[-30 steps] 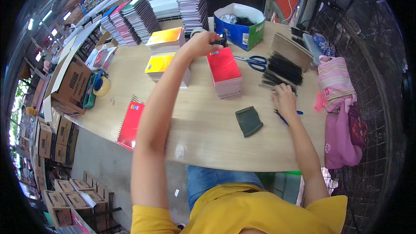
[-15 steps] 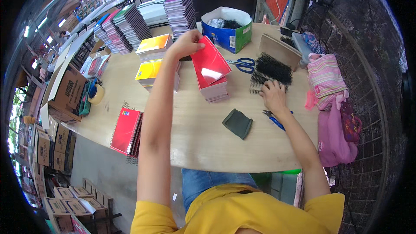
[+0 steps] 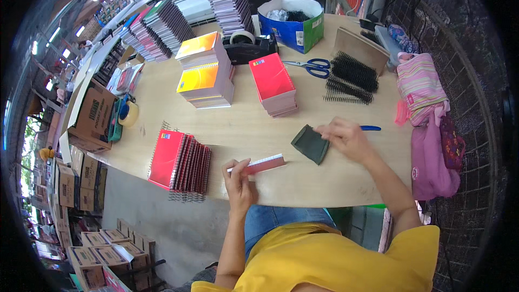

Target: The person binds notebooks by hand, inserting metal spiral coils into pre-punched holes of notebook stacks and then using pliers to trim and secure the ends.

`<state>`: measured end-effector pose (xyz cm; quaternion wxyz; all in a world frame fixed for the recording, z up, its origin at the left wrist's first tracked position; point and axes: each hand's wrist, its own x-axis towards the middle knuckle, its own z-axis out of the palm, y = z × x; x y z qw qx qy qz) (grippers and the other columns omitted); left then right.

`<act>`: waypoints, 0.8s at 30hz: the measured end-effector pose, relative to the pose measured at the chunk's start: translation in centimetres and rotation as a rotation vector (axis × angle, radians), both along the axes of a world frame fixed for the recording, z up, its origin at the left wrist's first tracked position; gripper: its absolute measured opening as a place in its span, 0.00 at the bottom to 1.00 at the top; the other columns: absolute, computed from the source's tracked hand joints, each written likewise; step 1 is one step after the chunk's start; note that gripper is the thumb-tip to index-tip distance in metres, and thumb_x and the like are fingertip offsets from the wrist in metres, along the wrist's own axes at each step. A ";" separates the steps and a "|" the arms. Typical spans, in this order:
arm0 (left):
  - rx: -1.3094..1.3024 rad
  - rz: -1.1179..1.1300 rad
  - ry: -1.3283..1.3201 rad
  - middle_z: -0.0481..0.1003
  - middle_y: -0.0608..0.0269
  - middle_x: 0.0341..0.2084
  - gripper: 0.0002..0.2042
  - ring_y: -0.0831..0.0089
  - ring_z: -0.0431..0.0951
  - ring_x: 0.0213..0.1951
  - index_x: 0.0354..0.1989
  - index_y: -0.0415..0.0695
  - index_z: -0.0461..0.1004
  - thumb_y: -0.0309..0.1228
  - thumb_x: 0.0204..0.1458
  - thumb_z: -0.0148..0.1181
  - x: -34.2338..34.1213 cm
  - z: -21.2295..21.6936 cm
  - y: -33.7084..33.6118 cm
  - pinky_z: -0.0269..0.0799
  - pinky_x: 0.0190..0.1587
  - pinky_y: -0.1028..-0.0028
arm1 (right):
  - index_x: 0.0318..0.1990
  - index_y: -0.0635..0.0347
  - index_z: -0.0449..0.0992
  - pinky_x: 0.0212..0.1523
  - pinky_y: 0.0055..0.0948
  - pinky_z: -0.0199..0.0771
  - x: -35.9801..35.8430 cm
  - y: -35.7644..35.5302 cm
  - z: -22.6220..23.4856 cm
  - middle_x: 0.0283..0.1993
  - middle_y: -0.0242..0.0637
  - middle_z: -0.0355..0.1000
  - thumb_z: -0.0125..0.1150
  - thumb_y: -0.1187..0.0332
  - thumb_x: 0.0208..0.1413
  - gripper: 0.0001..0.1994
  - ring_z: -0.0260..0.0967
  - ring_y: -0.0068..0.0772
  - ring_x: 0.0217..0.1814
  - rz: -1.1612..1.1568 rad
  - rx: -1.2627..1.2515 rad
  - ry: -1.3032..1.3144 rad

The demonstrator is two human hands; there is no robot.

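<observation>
My left hand (image 3: 238, 183) is closed on a thin red notebook (image 3: 266, 164), held almost edge-on above the near part of the table. My right hand (image 3: 348, 139) is pinched beside a dark green pad (image 3: 311, 145); whatever its fingertips hold is too small to make out. Behind that hand a blue handle (image 3: 371, 128) of the pliers pokes out. Black wire spirals (image 3: 352, 75) lie heaped at the right. A stack of red notebooks (image 3: 272, 77) stands mid-table, and a pile of spiral-bound red notebooks (image 3: 175, 163) rests at the near left edge.
Yellow-orange notebooks (image 3: 203, 78) stand behind, next to a black tape dispenser (image 3: 250, 47). Blue scissors (image 3: 316, 67) lie below a blue-green box (image 3: 294, 32). Pink bags (image 3: 430, 167) line the right edge; a cardboard box (image 3: 93, 112) sits at the left.
My left hand has come from the red stack toward me with a notebook. My right hand has left the wire spirals and moved nearer, beside the green pad. The view has shifted slightly.
</observation>
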<state>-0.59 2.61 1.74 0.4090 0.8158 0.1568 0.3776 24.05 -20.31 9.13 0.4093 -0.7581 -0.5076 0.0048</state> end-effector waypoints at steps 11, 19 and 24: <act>-0.103 0.037 -0.033 0.71 0.52 0.39 0.05 0.58 0.71 0.44 0.42 0.39 0.74 0.25 0.59 0.58 1.8 0.2 -1.2 0.68 0.49 0.65 | 0.44 0.56 0.85 0.42 0.34 0.74 -4.1 3.8 -0.7 0.34 0.38 0.79 0.66 0.75 0.53 0.10 0.76 0.38 0.39 0.092 0.074 0.159; -0.108 0.045 -0.039 0.71 0.53 0.37 0.04 0.58 0.72 0.42 0.40 0.39 0.74 0.22 0.58 0.56 1.9 0.7 -1.4 0.69 0.48 0.66 | 0.41 0.61 0.82 0.45 0.36 0.74 -3.6 4.4 -1.0 0.39 0.38 0.79 0.67 0.73 0.52 0.08 0.76 0.39 0.42 0.285 0.093 0.205; -0.090 0.063 -0.029 0.71 0.53 0.37 0.04 0.58 0.73 0.41 0.40 0.38 0.74 0.21 0.58 0.55 2.0 0.9 -1.6 0.69 0.46 0.67 | 0.42 0.61 0.80 0.43 0.37 0.73 -4.0 4.1 -0.1 0.38 0.40 0.76 0.66 0.73 0.53 0.09 0.75 0.42 0.42 0.327 0.027 0.198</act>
